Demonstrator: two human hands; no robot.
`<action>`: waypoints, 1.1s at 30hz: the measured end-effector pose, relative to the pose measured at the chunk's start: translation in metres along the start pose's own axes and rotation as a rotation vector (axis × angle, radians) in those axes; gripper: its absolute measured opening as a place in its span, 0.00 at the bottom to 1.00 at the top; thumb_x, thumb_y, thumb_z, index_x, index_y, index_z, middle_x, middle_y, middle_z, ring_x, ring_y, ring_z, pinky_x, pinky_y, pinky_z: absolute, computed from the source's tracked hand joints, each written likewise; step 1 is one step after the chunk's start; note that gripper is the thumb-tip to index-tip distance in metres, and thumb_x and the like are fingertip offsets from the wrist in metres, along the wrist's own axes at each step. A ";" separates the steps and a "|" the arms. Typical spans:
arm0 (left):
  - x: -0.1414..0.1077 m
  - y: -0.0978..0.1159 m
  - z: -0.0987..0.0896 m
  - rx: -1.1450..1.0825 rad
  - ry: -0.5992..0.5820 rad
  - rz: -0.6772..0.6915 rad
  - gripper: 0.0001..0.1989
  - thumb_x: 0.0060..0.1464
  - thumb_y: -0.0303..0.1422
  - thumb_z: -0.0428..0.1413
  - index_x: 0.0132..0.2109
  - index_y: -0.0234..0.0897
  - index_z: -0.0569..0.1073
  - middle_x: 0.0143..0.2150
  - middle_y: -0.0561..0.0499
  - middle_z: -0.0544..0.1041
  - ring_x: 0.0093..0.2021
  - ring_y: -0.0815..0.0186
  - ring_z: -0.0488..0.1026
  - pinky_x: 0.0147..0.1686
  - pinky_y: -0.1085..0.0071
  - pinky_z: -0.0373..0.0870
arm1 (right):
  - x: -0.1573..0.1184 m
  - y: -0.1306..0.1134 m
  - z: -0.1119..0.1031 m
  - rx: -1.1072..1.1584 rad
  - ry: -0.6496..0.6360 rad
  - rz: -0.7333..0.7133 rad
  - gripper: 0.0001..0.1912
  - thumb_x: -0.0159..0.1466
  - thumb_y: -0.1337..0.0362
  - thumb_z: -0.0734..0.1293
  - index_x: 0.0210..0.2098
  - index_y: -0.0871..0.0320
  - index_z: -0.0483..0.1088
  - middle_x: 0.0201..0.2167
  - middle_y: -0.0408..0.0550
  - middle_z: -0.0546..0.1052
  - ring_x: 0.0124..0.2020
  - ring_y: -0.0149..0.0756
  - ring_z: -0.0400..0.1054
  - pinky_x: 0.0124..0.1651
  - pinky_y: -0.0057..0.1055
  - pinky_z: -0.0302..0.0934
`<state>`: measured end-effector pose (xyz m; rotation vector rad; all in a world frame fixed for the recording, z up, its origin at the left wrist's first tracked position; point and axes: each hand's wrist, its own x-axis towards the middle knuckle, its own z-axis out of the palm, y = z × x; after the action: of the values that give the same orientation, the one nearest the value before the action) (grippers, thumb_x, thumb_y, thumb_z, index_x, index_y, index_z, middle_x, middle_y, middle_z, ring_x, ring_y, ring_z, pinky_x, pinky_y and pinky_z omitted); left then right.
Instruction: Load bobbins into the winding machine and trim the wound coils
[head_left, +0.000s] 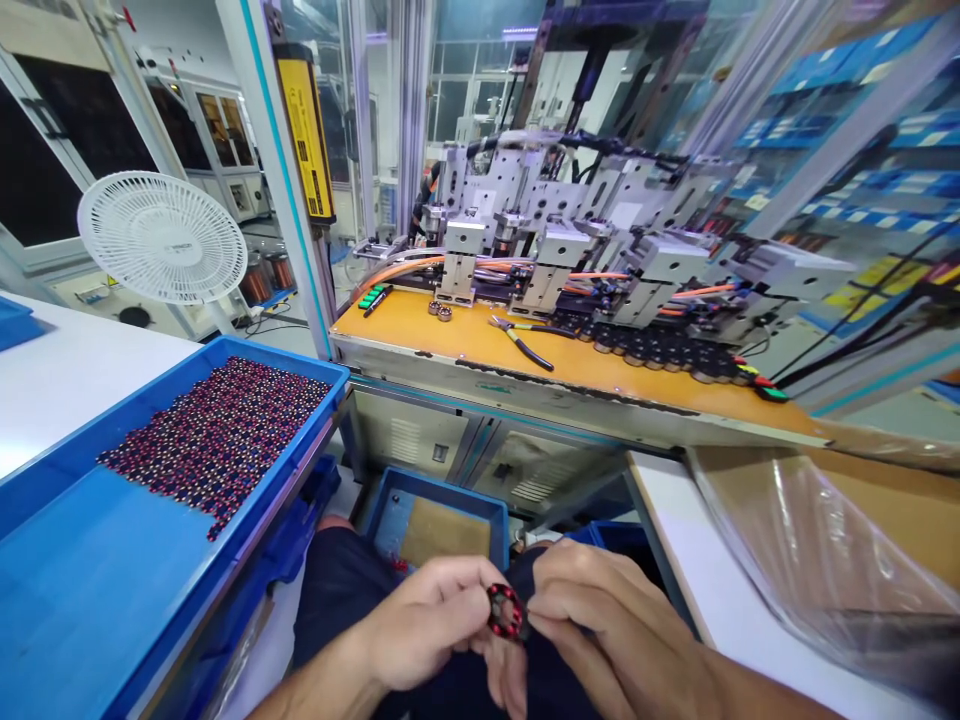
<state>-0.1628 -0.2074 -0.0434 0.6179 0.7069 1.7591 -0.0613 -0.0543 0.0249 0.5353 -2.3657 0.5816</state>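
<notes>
A small black ring-shaped part with red spots (507, 612) is held above the lap, near the bottom middle of the head view. My left hand (442, 620) pinches its left edge between thumb and fingers. At its right side is my right hand (600, 610), with thumb and fingertips pressed together against the ring's edge; whether they hold anything thin there is too small to tell. Many small red and dark parts (225, 430) lie packed together in the blue tray (67, 610) on the left.
An orange-topped bench (480, 345) with a metal machine (555, 260) stands ahead, bearing pliers (525, 345) and a row of dark round parts (660, 350). A blue bin (442, 485) sits below. At right is a white table (720, 560) with plastic-wrapped cardboard; a fan (161, 238) stands left.
</notes>
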 end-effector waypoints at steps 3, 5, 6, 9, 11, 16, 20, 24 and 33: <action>-0.005 0.006 0.003 0.039 0.027 0.008 0.13 0.57 0.39 0.63 0.41 0.35 0.71 0.25 0.52 0.79 0.23 0.71 0.76 0.25 0.79 0.67 | 0.001 0.002 0.001 -0.017 0.027 0.004 0.07 0.72 0.70 0.58 0.39 0.59 0.66 0.28 0.44 0.72 0.29 0.29 0.67 0.33 0.24 0.63; -0.009 0.012 0.007 0.079 0.077 0.039 0.10 0.58 0.34 0.62 0.44 0.38 0.71 0.28 0.53 0.80 0.27 0.71 0.78 0.29 0.79 0.69 | 0.001 0.002 0.004 -0.021 0.064 0.013 0.06 0.71 0.71 0.59 0.39 0.60 0.66 0.28 0.44 0.72 0.30 0.29 0.67 0.34 0.25 0.63; -0.011 0.015 0.009 0.109 0.121 0.060 0.09 0.58 0.33 0.62 0.44 0.39 0.71 0.30 0.54 0.81 0.28 0.71 0.79 0.30 0.78 0.70 | 0.002 0.001 0.005 -0.018 0.085 0.027 0.06 0.70 0.72 0.59 0.39 0.60 0.66 0.28 0.44 0.72 0.30 0.30 0.67 0.35 0.25 0.63; -0.015 0.019 0.012 0.180 0.301 0.177 0.10 0.53 0.31 0.66 0.40 0.42 0.74 0.36 0.55 0.81 0.31 0.70 0.80 0.32 0.76 0.73 | 0.004 0.000 0.010 0.041 0.140 0.120 0.05 0.69 0.72 0.60 0.36 0.59 0.65 0.28 0.44 0.73 0.31 0.29 0.67 0.35 0.25 0.63; -0.016 0.019 0.011 0.174 0.377 0.271 0.11 0.47 0.30 0.70 0.34 0.41 0.74 0.41 0.55 0.80 0.34 0.69 0.80 0.38 0.74 0.75 | 0.006 0.001 0.013 0.125 0.187 0.187 0.06 0.69 0.72 0.61 0.35 0.59 0.65 0.28 0.44 0.73 0.30 0.28 0.66 0.34 0.24 0.62; -0.012 0.018 0.006 0.063 0.401 0.272 0.20 0.39 0.41 0.73 0.39 0.45 0.76 0.40 0.53 0.81 0.46 0.59 0.79 0.48 0.64 0.75 | 0.010 0.004 0.013 0.295 0.228 0.155 0.05 0.68 0.71 0.62 0.35 0.60 0.66 0.27 0.46 0.73 0.30 0.28 0.66 0.35 0.24 0.65; -0.004 0.018 0.005 0.071 0.164 0.002 0.24 0.54 0.53 0.59 0.43 0.35 0.78 0.39 0.42 0.81 0.42 0.57 0.78 0.43 0.65 0.74 | 0.009 0.005 0.013 0.315 0.210 0.088 0.05 0.70 0.71 0.61 0.36 0.60 0.67 0.26 0.45 0.73 0.30 0.28 0.67 0.36 0.22 0.66; -0.004 0.017 0.008 0.152 0.064 -0.081 0.19 0.59 0.47 0.57 0.39 0.33 0.77 0.26 0.48 0.78 0.29 0.65 0.75 0.32 0.70 0.71 | 0.007 0.004 0.011 0.293 0.212 0.102 0.06 0.70 0.70 0.62 0.36 0.60 0.67 0.26 0.46 0.74 0.29 0.27 0.67 0.34 0.22 0.65; -0.013 0.011 0.009 0.345 0.406 0.237 0.09 0.53 0.31 0.65 0.40 0.42 0.75 0.36 0.52 0.81 0.29 0.66 0.78 0.30 0.71 0.76 | 0.005 0.001 0.013 0.273 0.287 0.241 0.06 0.68 0.71 0.63 0.33 0.60 0.67 0.27 0.46 0.74 0.29 0.27 0.67 0.33 0.23 0.64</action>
<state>-0.1600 -0.2208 -0.0300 0.5963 1.2807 2.0258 -0.0715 -0.0612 0.0184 0.2607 -2.1018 1.0290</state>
